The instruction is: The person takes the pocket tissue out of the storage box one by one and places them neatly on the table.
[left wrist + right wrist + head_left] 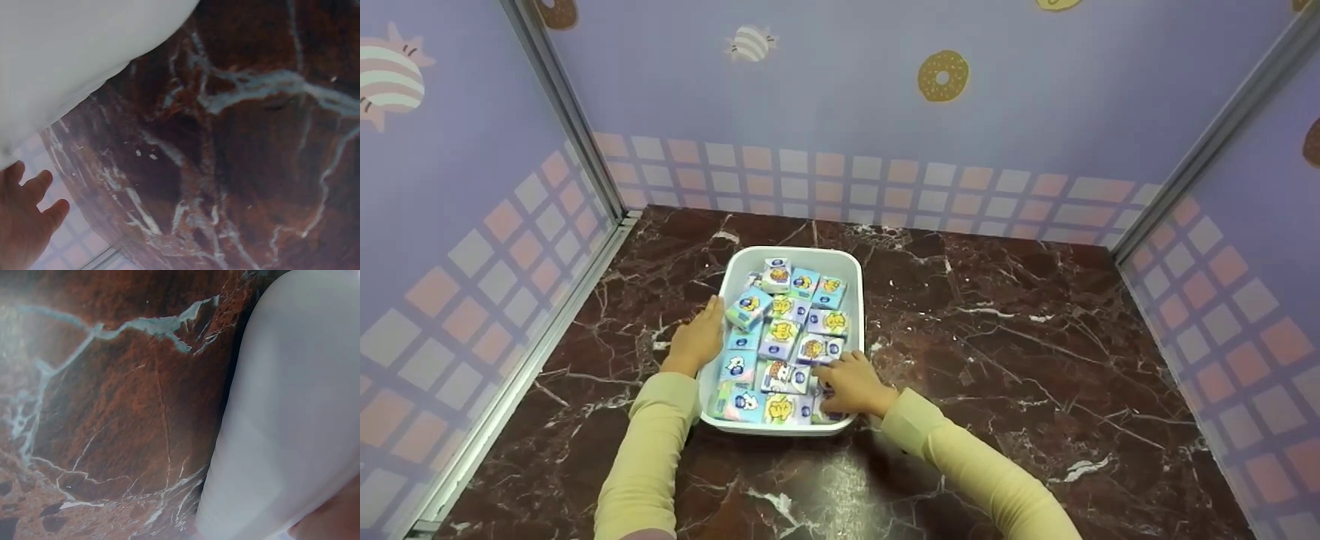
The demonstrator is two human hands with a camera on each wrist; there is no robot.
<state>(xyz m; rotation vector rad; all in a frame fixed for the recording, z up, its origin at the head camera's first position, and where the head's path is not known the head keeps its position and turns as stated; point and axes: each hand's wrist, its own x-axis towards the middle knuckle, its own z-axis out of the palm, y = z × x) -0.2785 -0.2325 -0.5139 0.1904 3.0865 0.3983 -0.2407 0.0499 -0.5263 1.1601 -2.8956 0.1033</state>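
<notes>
A white plastic bin (856,300) holds several small pocket tissue packs (780,339) with cartoon prints in pastel colours. Along the bin's left side lies my left hand (697,341), its fingers extended against the outer wall; in the left wrist view the fingers (39,185) are spread at the bin's edge. My right hand (855,384) reaches over the right rim into the near right corner. Its thumb and fingers bend around a tissue pack (819,397) there, which they partly cover. In the right wrist view the bin wall (287,416) hides most of that hand.
The bin stands on a dark red marble-patterned surface (997,360) with white veins. Purple panels (840,97) with sweets and checks enclose it at the back, left and right. A pale metal track (532,375) runs along the left edge.
</notes>
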